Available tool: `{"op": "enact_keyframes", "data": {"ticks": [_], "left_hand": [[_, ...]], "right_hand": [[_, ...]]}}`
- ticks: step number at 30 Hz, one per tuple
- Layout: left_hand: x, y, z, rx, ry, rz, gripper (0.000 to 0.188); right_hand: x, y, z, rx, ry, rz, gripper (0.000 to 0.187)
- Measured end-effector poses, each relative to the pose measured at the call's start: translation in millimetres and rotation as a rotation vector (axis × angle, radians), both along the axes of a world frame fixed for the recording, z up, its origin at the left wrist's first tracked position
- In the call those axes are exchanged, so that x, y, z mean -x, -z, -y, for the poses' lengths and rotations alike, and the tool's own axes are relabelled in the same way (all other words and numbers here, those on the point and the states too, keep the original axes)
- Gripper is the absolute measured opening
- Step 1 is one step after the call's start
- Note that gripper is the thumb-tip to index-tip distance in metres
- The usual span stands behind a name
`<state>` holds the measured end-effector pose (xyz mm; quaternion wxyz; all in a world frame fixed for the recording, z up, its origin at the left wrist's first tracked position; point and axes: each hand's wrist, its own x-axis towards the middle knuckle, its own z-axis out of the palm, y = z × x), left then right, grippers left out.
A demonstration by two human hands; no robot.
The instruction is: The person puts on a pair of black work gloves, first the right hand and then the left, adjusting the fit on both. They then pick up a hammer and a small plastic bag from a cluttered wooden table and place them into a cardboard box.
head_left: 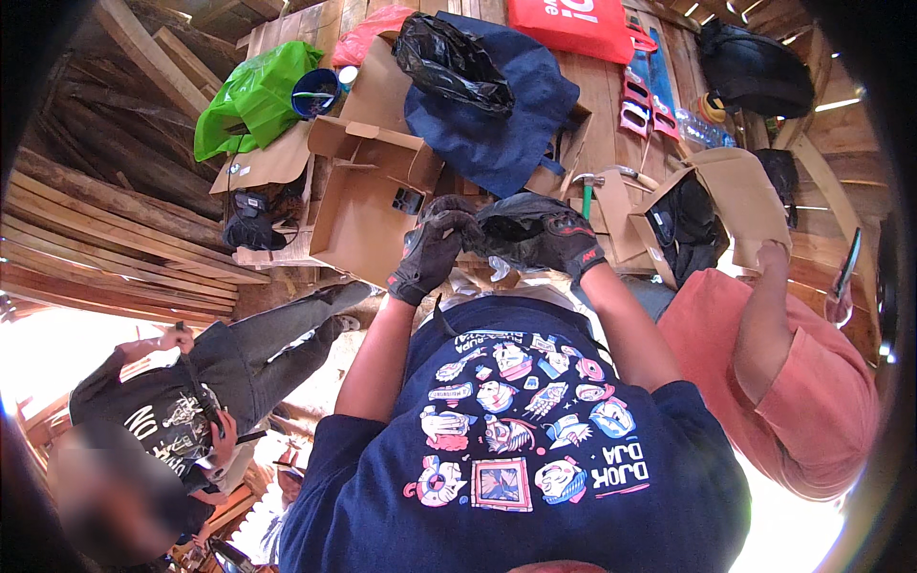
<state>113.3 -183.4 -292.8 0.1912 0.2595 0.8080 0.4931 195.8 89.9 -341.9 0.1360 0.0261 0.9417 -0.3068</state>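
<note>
Both of my hands wear dark work gloves and meet in front of my chest at the table's near edge. My left hand (432,250) is closed, its fingers pinching one end of a crumpled black bag (511,227). Around the bag's other end my right hand (565,241) is curled, also closed. The bag looks thin and glossy; what it holds, if anything, is hidden. A small piece of clear plastic (499,268) hangs just below it. Beside my left hand stands an open cardboard box (368,215) with a small dark item at its inner corner.
On the wooden table lie a dark blue cloth (544,95), a black plastic bag (454,62), a green bag (258,100), a blue cup (315,94) and a hammer (587,191). A co-worker (774,372) at right touches another open box (740,196). Another person (181,392) stands left.
</note>
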Motion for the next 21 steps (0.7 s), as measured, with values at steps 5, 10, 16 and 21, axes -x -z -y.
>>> {"op": "enact_keyframes", "data": {"ticks": [5,10,16,21], "left_hand": [[-10.3,4.4,2.0,0.058,-0.026,-0.075,0.021],[-11.8,11.9,-3.6,0.036,0.053,-0.123,0.022],[-17.8,2.8,-11.3,0.082,-0.031,-0.072,0.022],[-20.3,0.9,-10.2,0.033,-0.072,-0.159,0.025]], "right_hand": [[-8.8,-27.0,-0.2,0.037,-0.022,-0.135,0.062],[-27.2,-10.6,-13.4,-0.106,-0.072,-0.256,0.078],[-39.7,-36.3,-14.0,0.342,0.3,-0.303,0.058],[-48.9,-19.9,-101.9,0.536,0.864,-0.304,0.031]]}}
